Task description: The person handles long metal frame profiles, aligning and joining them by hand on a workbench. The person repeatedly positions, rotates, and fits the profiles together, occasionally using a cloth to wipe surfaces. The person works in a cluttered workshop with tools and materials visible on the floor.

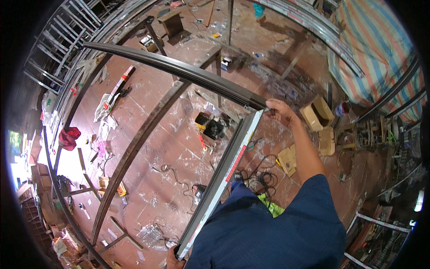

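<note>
While held near both ends and slanted in front of the blue shirt, probably easier to steady, at least with a taped bar that long. Got the right hand up at the corner, with fingers bent in narrow on it, right by the end of a dark bar. Looks snug there, but can't tell if actually fastened. Got the left hand down at the near end, with fingers seemingly wrapped round it; can't tell how tightly, being partly hidden. As for the dark bar, runs off to the upper left across a brown rail and a darker rail, likely resting on both to take weight off the hands. Can also spot loose cables on the floor, maybe parked there for reach, and a carton past the right arm.
</note>
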`<state>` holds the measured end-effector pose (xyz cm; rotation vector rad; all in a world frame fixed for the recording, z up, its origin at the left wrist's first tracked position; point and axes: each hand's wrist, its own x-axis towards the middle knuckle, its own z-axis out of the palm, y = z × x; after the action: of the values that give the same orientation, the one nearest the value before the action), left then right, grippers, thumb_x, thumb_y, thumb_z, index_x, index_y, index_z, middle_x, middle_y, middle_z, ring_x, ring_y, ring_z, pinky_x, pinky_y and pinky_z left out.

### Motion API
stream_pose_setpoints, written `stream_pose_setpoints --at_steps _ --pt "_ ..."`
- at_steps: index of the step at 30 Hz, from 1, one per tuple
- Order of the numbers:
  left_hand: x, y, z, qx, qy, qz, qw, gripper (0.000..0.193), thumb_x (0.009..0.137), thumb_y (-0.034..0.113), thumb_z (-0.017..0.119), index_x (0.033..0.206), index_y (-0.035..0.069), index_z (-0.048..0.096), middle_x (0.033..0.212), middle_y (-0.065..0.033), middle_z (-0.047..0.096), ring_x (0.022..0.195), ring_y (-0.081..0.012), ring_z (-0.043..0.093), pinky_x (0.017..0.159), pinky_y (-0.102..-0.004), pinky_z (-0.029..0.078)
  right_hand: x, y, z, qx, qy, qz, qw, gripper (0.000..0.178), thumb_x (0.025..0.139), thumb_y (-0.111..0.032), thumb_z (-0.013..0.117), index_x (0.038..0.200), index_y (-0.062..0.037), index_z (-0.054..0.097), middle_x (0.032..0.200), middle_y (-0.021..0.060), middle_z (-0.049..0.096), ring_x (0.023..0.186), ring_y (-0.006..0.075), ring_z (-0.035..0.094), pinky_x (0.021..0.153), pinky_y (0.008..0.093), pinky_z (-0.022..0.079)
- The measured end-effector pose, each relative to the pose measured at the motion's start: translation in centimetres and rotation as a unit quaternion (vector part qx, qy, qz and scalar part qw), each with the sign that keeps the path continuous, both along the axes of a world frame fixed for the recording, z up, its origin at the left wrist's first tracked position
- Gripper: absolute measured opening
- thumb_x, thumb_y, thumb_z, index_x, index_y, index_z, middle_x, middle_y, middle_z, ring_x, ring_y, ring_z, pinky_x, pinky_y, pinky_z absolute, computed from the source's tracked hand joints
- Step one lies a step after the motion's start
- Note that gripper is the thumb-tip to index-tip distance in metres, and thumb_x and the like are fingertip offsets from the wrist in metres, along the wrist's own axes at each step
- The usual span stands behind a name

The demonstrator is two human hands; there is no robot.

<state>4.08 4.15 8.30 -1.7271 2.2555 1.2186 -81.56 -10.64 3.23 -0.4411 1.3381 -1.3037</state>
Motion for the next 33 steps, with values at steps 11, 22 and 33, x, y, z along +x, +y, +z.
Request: stream_pose_setpoints --at_steps 11,22,33 --pt "-1.7 -0.2 -0.4 -0.056 -0.002 -0.076 0.996 0.083 0.061 0.002 0.079 0.139 0.0 0.052 0.116 -0.0233 0.063 0.112 -0.0469 0.063 0.099 -0.0525 0.051 7.0 1.7 -2.9 -0.141 -0.266 -0.188 0.935 0.065 0.102 -0.063 0.062 0.137 -0.0078 0.062 0.116 0.0134 0.077 0.098 0.0278 0.076 0.086 0.0443 0.062" --pt "-6.8 -2.0 2.3 -0.005 -0.033 -0.077 0.996 0.082 0.062 0.002 0.081 0.14 0.001 0.054 0.122 -0.023 0.067 0.114 -0.044 0.066 0.102 -0.0499 0.052 10.3 3.8 0.1 -0.185 -0.165 -0.258 0.934 0.067 0.101 -0.055 0.067 0.144 -0.0052 0.056 0.125 0.0178 0.072 0.104 0.029 0.075 0.091 0.0419 0.064" --pt "-10.7 -1.7 4.0 0.04 -0.029 -0.029 0.998 0.08 0.061 0.005 0.082 0.138 0.001 0.057 0.121 -0.0235 0.068 0.114 -0.0417 0.067 0.1 -0.0465 0.055 8.8 2.6 -0.4 -0.174 -0.169 -0.276 0.93 0.062 0.108 -0.059 0.053 0.138 -0.0053 0.058 0.117 0.0164 0.073 0.105 0.0324 0.076 0.092 0.0442 0.064"
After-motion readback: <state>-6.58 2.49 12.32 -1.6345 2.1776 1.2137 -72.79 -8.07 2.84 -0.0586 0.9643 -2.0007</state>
